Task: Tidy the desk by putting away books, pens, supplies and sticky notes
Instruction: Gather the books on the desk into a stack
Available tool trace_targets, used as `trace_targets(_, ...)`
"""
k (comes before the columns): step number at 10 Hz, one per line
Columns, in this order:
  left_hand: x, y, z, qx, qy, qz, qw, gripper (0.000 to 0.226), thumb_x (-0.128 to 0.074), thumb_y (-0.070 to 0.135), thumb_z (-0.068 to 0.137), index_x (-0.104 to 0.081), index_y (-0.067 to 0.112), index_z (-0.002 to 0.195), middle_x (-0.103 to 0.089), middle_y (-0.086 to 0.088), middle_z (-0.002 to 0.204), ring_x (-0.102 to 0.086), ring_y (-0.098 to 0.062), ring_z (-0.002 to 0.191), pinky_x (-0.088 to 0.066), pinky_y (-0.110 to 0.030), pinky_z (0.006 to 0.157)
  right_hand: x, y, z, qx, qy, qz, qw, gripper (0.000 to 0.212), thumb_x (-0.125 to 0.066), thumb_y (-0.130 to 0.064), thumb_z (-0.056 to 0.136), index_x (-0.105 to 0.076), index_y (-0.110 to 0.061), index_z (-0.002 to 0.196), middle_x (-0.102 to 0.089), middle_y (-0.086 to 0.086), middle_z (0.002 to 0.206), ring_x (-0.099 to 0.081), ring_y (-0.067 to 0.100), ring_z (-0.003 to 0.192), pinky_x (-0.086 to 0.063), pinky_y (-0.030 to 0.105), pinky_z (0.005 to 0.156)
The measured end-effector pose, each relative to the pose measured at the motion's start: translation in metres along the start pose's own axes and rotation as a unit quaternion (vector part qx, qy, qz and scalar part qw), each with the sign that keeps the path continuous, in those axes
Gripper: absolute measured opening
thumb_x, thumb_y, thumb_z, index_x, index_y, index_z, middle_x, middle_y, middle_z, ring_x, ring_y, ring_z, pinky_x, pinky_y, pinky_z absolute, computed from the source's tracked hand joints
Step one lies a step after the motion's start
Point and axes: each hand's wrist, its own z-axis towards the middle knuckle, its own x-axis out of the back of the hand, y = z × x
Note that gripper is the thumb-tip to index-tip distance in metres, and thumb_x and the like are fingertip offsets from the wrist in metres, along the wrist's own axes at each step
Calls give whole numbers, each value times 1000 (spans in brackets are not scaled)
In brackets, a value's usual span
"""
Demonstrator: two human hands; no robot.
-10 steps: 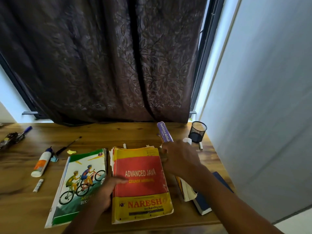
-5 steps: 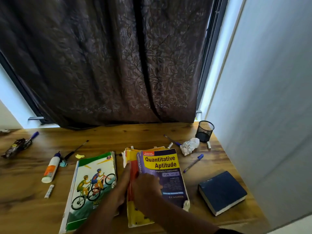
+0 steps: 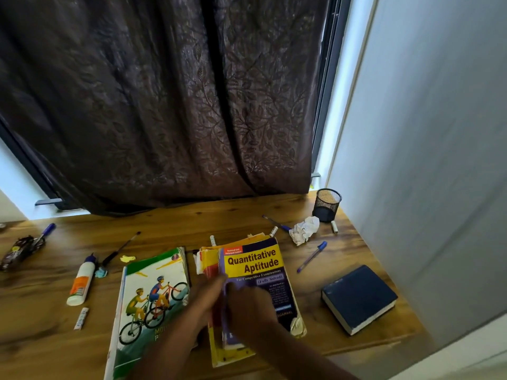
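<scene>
Now the Quantitative Aptitude book (image 3: 258, 272) lies on top of a yellow book (image 3: 216, 349) near the front middle of the wooden bench (image 3: 192, 223). The right hand (image 3: 252, 305) presses flat on its cover, fingers spread, nothing pinched. The left hand (image 3: 204, 300) rests at the stack's 9 o'clock edge; motion blur hides whether its grip is closed. A cycling book (image 3: 145, 297) lies just at 9 o'clock of the stack, with a glue bottle (image 3: 81, 281) beyond. At 3 o'clock a dark blue book (image 3: 359, 297) sits apart. Toward 1 o'clock lie a blue pen (image 3: 312, 256), crumpled paper (image 3: 304, 230) and a black mesh pen cup (image 3: 327, 204).
</scene>
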Motion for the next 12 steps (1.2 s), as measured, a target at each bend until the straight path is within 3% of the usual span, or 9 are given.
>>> trace_targets(1, 3, -24, 1, -43, 54, 50, 996, 73, -72, 58, 77, -53, 16, 133, -67, -11, 116, -68, -28, 99, -60, -45, 82, 116, -6, -43, 8, 6, 75, 997, 20, -59, -41, 91, -56, -30, 107, -68, -5, 95, -66, 18, 81, -44, 30, 58)
trace_targets(2, -5, -25, -17, -169, 52, 161, 971, 81, -62, 67, 68, -49, 28, 138, -63, -2, 129, -65, -27, 112, -58, -50, 91, 152, 25, -67, -49, 45, 158, 985, 18, -55, -37, 97, -59, -33, 114, -67, -10, 105, -65, 12, 94, -56, 30, 73)
trace_targets(3, -32, -14, -54, -298, 80, 218, 926, 58, -70, 32, 92, -51, 17, 144, -55, -2, 143, -52, -24, 132, -45, -38, 107, 157, 68, -74, -161, 89, 165, 969, 25, -60, -39, 95, -61, -36, 120, -66, -9, 117, -60, 13, 105, -57, 36, 86)
trace_targets(4, -74, -10, -59, -361, 37, 252, 897, 48, -68, 21, 95, -55, 20, 141, -58, 4, 139, -53, -16, 129, -44, -28, 102, 159, 109, -77, -262, 69, 108, 957, 47, -65, -42, 92, -53, -36, 137, -54, -2, 144, -47, 24, 133, -45, 46, 108)
trace_targets(6, -162, 0, -60, -358, -115, 348, 859, 52, -61, 30, 99, -45, 23, 149, -52, -1, 147, -50, -18, 132, -41, -28, 104, 144, 160, -91, -348, 8, 65, 935, 73, -59, -61, 92, -28, -33, 153, -22, 13, 161, -18, 39, 149, -31, 55, 114)
trace_targets(8, -223, 13, -46, -310, -200, 475, 799, 49, -53, 37, 101, -42, 17, 144, -50, -10, 146, -51, -29, 131, -44, -35, 102, 135, 174, -111, -417, 33, 150, 896, 106, -66, -62, 88, 5, -28, 159, 2, 20, 166, -16, 43, 151, -43, 51, 108)
trace_targets(9, -240, 15, -37, -309, -187, 503, 785, 34, -53, 45, 99, -52, 18, 119, -59, -10, 122, -58, -28, 110, -51, -43, 91, 132, 179, -117, -449, 48, 216, 866, 109, -70, -57, 85, 7, -26, 157, -23, 24, 159, -34, 43, 142, -48, 50, 101)
trace_targets(10, -252, 24, -38, -271, -180, 467, 822, 42, -53, 51, 97, -56, 17, 121, -61, -8, 121, -60, -26, 105, -51, -37, 85, 130, 183, -117, -457, 74, 289, 838, 104, -74, -46, 86, -2, -20, 155, -43, 22, 148, -45, 40, 135, -51, 47, 97)
trace_targets(12, -258, 29, -34, -134, -225, 338, 904, 50, -66, 54, 89, -61, 15, 120, -66, -5, 119, -63, -19, 103, -53, -38, 91, 135, 192, -114, -475, 114, 371, 790, 90, -74, -43, 84, -16, -22, 150, -53, 14, 141, -60, 36, 121, -60, 50, 89)
